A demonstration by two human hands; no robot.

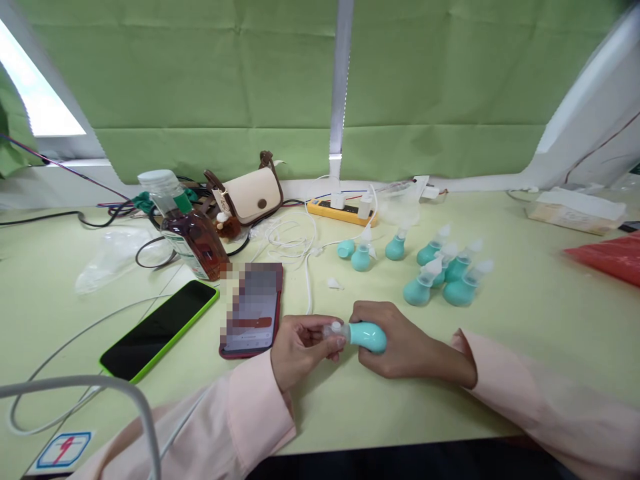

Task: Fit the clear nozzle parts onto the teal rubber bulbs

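Both hands meet over the front of the table on one teal squeeze bulb point(369, 337) with a clear nozzle piece point(336, 329). My right hand point(395, 340) is wrapped round the bulb, which lies on its side pointing left. Thumb and fingers of my left hand point(303, 347) pinch the clear piece at the bulb's neck. Beyond the hands lies a small white tip point(334, 283). Several like bulbs with clear tips, such as one teal bulb point(419, 291), stand to the right, and a teal bulb without a visible tip point(345, 249) lies further back.
Left of the hands lie a red-cased phone point(253, 310) and a green-cased phone point(160, 330). Behind them are a bottle of dark liquid point(193, 233), a cream handbag point(253, 193) and a yellow power strip point(340, 212). White cables point(309, 287) cross the table. A red bag point(610, 255) lies far right.
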